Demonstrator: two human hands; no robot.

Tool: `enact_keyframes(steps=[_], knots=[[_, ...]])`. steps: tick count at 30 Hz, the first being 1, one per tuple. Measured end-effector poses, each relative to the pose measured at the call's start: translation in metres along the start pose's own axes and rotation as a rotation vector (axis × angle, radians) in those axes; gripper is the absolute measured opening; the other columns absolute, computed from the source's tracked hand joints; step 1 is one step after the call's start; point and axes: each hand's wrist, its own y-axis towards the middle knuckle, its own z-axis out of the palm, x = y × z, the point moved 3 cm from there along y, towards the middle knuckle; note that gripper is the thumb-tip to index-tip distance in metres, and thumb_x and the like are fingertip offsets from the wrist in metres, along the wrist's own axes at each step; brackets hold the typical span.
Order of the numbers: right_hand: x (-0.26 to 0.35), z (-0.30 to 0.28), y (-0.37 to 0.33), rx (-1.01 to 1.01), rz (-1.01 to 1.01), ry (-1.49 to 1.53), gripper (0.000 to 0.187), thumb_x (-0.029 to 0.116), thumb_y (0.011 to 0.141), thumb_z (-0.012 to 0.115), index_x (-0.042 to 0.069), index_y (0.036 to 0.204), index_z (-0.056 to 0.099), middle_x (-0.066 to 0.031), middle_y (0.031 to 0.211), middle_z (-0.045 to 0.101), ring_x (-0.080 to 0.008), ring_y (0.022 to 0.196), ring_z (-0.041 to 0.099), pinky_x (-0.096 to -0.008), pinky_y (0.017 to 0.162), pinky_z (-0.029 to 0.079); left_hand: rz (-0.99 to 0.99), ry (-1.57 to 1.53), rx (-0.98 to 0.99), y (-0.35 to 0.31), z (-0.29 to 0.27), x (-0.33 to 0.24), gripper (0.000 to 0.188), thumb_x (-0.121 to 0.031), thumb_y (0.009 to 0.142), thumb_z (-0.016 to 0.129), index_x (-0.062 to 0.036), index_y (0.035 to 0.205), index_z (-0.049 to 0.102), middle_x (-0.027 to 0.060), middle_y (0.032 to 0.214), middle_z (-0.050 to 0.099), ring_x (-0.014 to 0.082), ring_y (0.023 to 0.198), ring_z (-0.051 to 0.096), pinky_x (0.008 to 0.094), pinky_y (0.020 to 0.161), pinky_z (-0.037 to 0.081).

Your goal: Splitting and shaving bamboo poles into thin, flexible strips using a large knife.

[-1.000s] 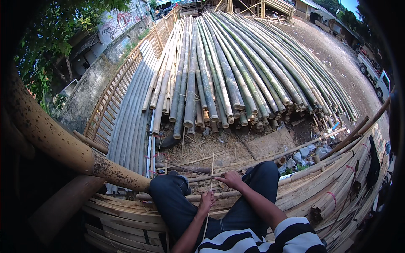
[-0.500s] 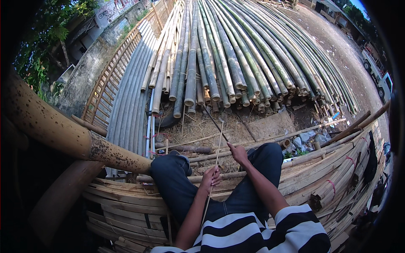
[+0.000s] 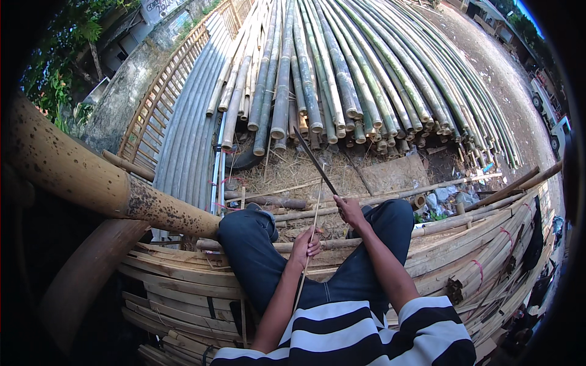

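Observation:
My left hand (image 3: pixel 305 245) is closed round a thin, pale bamboo strip (image 3: pixel 318 207), which runs from my lap up and away from me. In my right hand (image 3: pixel 350 211) is the handle end of a long dark-bladed knife (image 3: pixel 314 160), its fingers wrapped round it. The blade slants up and to the left, toward the ends of the stacked poles. It passes close by the far tip of the strip; whether they touch I cannot tell. Both hands are between my bent knees, the right one farther out than the left.
A large stack of bamboo poles (image 3: pixel 317 91) lies ahead. Split bamboo slats (image 3: pixel 189 287) are piled beside and under me. A thick spotted bamboo post (image 3: pixel 79 168) crosses at left, near corrugated sheets (image 3: pixel 189 140). Straw and litter cover the ground ahead; a white vehicle (image 3: pixel 558 131) stands far right.
The knife blade has swung up and shows broader, and my right hand has moved slightly right and outward. My left hand stays on the strip, a little farther out.

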Motion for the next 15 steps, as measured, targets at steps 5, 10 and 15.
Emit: enact_keyframes(steps=[5, 10, 15], knots=[[0.024, 0.023, -0.019, 0.050, -0.227, -0.443, 0.057, 0.052, 0.090, 0.062, 0.000, 0.068, 0.057, -0.0070, 0.053, 0.055, -0.0156, 0.045, 0.054, -0.0332, 0.045, 0.042, 0.081, 0.058, -0.132, -0.004, -0.010, -0.003, 0.025, -0.028, 0.103, 0.048, -0.0052, 0.095, 0.050, -0.0032, 0.061, 0.039, 0.0023, 0.041, 0.032, 0.0170, 0.036, 0.027], [0.020, 0.015, -0.018, 0.072, -0.135, -0.470, 0.065, 0.057, 0.091, 0.055, -0.003, 0.068, 0.060, -0.0150, 0.056, 0.058, -0.0254, 0.052, 0.059, -0.0416, 0.053, 0.045, 0.102, 0.193, -0.153, 0.006, -0.014, 0.002, 0.022, -0.025, 0.102, 0.050, -0.0057, 0.093, 0.049, -0.0020, 0.062, 0.042, 0.0027, 0.041, 0.033, 0.0174, 0.035, 0.026], [0.034, 0.020, -0.030, 0.068, -0.313, -0.800, 0.075, 0.069, 0.089, 0.045, -0.001, 0.066, 0.063, -0.0207, 0.057, 0.056, -0.0400, 0.060, 0.060, -0.0493, 0.060, 0.046, 0.118, 0.333, -0.216, 0.005, -0.022, 0.006, 0.019, -0.022, 0.101, 0.052, -0.0065, 0.090, 0.052, -0.0020, 0.061, 0.043, 0.0034, 0.041, 0.032, 0.0188, 0.036, 0.025]])
